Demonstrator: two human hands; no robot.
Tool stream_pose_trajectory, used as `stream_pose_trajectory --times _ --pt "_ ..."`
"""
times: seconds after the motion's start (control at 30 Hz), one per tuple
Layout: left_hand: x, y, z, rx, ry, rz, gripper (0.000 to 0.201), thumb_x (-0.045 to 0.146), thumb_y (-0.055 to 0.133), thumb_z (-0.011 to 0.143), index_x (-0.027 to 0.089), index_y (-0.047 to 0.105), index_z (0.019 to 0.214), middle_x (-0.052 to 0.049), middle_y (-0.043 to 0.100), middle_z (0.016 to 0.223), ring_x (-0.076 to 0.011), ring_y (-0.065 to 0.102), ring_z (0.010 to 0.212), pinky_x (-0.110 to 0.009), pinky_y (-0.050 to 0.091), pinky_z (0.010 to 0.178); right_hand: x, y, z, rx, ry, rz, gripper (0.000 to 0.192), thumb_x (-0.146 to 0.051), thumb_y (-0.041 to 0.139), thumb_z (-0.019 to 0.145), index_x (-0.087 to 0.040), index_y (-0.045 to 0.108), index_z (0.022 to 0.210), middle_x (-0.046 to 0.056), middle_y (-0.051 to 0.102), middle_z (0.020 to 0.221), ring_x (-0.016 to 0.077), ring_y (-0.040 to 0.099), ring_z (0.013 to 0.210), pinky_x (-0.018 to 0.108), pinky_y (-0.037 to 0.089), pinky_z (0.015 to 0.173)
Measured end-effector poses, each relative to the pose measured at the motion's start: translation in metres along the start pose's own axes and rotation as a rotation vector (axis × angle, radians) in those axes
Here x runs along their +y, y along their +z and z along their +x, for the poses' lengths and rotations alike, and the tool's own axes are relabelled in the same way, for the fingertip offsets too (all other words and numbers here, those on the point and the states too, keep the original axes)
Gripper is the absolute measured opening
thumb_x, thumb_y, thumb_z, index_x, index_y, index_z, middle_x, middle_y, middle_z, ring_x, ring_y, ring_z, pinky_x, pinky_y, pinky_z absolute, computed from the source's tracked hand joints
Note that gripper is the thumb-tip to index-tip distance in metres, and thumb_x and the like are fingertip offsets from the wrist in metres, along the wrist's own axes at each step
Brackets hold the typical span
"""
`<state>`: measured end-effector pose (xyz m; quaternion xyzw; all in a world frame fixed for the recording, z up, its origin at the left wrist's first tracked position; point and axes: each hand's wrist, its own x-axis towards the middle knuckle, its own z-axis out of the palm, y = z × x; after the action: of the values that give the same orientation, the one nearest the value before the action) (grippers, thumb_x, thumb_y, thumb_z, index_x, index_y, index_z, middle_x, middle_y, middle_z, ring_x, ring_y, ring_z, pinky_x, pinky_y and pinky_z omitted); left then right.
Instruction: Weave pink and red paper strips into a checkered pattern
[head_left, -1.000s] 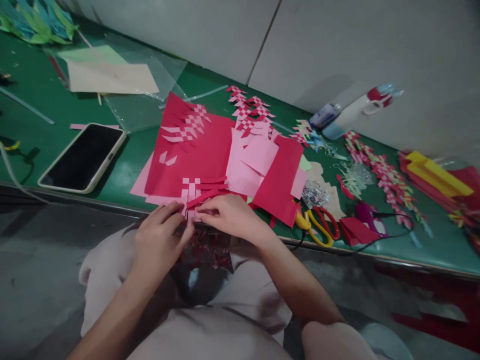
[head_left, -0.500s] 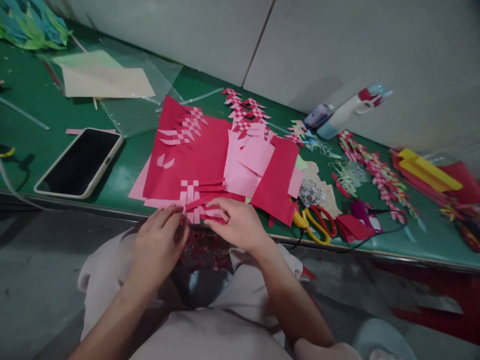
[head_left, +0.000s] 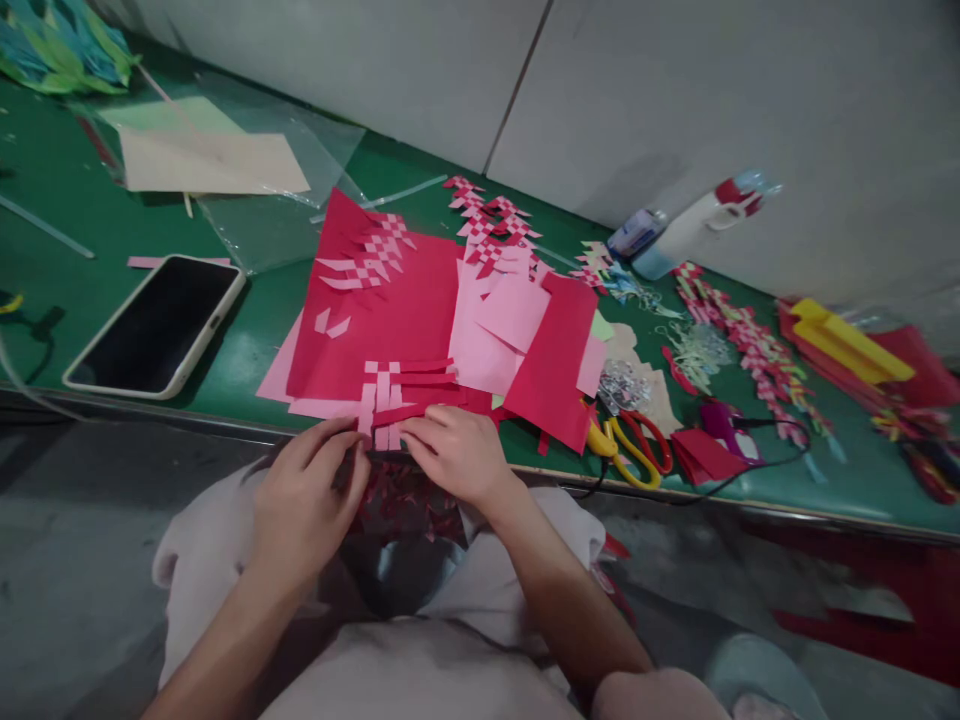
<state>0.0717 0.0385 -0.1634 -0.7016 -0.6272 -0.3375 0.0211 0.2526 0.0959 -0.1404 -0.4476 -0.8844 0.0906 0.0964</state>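
Note:
Pink and red paper strips (head_left: pixel 382 395) are partly woven together at the table's front edge, with several red ends sticking out to the right. My left hand (head_left: pixel 311 490) is at their lower left, thumb and fingers closed around the lower end of a pink strip. From the right, my right hand (head_left: pixel 457 452) has its fingertips pressed together on the lower strips; what they pinch is partly hidden. A large red paper sheet (head_left: pixel 375 315) lies under the weave. On it rest woven checkered paper pieces (head_left: pixel 386 240) and two small pink scraps (head_left: pixel 337 327).
A phone (head_left: pixel 157 325) lies at left, near plastic film and pale paper (head_left: pixel 214 165). Right of the sheets are yellow-handled scissors (head_left: pixel 634 455), red-handled scissors (head_left: pixel 654 440), a purple corded tool (head_left: pixel 724 428) and a white bottle (head_left: pixel 686 235). A wall stands behind.
My right hand has shifted slightly left and down, its fingers closer together over the lower strips. My left hand has drawn back a little, showing more of the pink strips.

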Motion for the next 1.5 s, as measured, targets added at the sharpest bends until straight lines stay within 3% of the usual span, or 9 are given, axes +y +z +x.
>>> stream_pose_trajectory --times 0.13,0.27,0.47,0.8,0.97,1.13,1.3,1.4,1.5 --pt "-0.002 -0.003 -0.003 -0.019 0.027 0.001 0.015 0.021 0.059 0.083 0.016 0.068 0.094 -0.007 0.071 0.101 -0.019 0.067 0.087 -0.03 0.051 0.079 -0.002 0.001 0.001 0.008 -0.009 -0.022 0.031 -0.037 0.042 0.097 -0.025 0.07 0.1 0.002 0.067 0.082 0.0132 0.059 0.075 0.027 0.031 0.057" --pt "-0.002 -0.005 0.001 -0.019 0.117 0.025 0.019 0.018 0.061 0.081 0.017 0.068 0.099 -0.008 0.071 0.104 -0.0236 0.063 0.094 -0.039 0.048 0.089 -0.003 0.005 0.0 0.005 -0.003 -0.023 0.032 -0.037 0.041 0.097 -0.025 0.071 0.099 0.001 0.066 0.081 0.013 0.059 0.073 0.027 0.031 0.056" --pt "0.0 0.0 0.011 -0.17 0.277 -0.013 0.031 0.012 0.054 0.083 0.009 0.061 0.113 -0.013 0.068 0.108 -0.0245 0.059 0.099 -0.039 0.047 0.093 0.0 0.011 0.0 0.045 0.012 0.045 0.028 -0.036 0.046 0.095 -0.025 0.071 0.103 0.001 0.067 0.082 0.0129 0.06 0.074 0.026 0.033 0.058" --pt "-0.001 0.007 0.011 -0.205 0.332 0.087 0.034 0.012 0.051 0.085 0.005 0.059 0.117 -0.015 0.064 0.105 -0.0261 0.057 0.094 -0.04 0.048 0.087 0.011 -0.001 0.005 0.182 0.242 0.351 0.018 -0.03 0.059 0.086 -0.02 0.074 0.083 -0.001 0.06 0.065 0.0096 0.049 0.058 0.021 0.034 0.056" --pt "0.001 0.006 0.012 -0.252 0.331 0.118 0.036 0.014 0.052 0.085 0.008 0.059 0.12 -0.015 0.063 0.106 -0.0265 0.056 0.093 -0.039 0.049 0.082 0.02 -0.009 0.016 0.231 0.347 0.44 0.016 -0.027 0.062 0.082 -0.019 0.076 0.085 -0.003 0.054 0.058 0.0087 0.044 0.054 0.022 0.032 0.055" --pt "0.004 0.005 0.012 -0.298 0.32 0.153 0.037 0.019 0.054 0.086 0.015 0.06 0.122 -0.014 0.062 0.106 -0.0277 0.055 0.091 -0.041 0.049 0.078 0.016 -0.026 0.029 0.108 0.302 0.443 0.021 -0.034 0.061 0.083 -0.02 0.076 0.086 -0.002 0.06 0.061 0.0091 0.045 0.056 0.023 0.031 0.056" --pt "0.003 0.004 0.01 -0.283 0.323 0.123 0.037 0.016 0.055 0.083 0.013 0.062 0.119 -0.016 0.061 0.109 -0.0288 0.056 0.093 -0.042 0.05 0.08 0.001 -0.037 0.034 -0.084 0.151 0.244 0.021 -0.031 0.058 0.086 -0.02 0.075 0.089 0.003 0.072 0.08 0.0131 0.056 0.068 0.025 0.033 0.06" --pt "-0.001 0.004 0.005 -0.234 0.292 0.003 0.035 0.008 0.053 0.08 0.012 0.063 0.113 -0.015 0.061 0.114 -0.0277 0.056 0.103 -0.041 0.049 0.088 -0.006 -0.035 0.03 -0.136 0.092 0.119 0.023 -0.031 0.054 0.089 -0.02 0.074 0.09 0.004 0.072 0.083 0.015 0.06 0.073 0.026 0.032 0.059" --pt "-0.003 0.0 -0.001 -0.113 0.207 -0.106 0.031 0.006 0.051 0.08 0.015 0.064 0.106 -0.014 0.061 0.115 -0.0257 0.057 0.107 -0.04 0.046 0.092 -0.009 -0.027 0.024 -0.135 0.071 0.084 0.025 -0.032 0.051 0.091 -0.021 0.073 0.089 0.003 0.071 0.082 0.0147 0.061 0.074 0.026 0.031 0.058"
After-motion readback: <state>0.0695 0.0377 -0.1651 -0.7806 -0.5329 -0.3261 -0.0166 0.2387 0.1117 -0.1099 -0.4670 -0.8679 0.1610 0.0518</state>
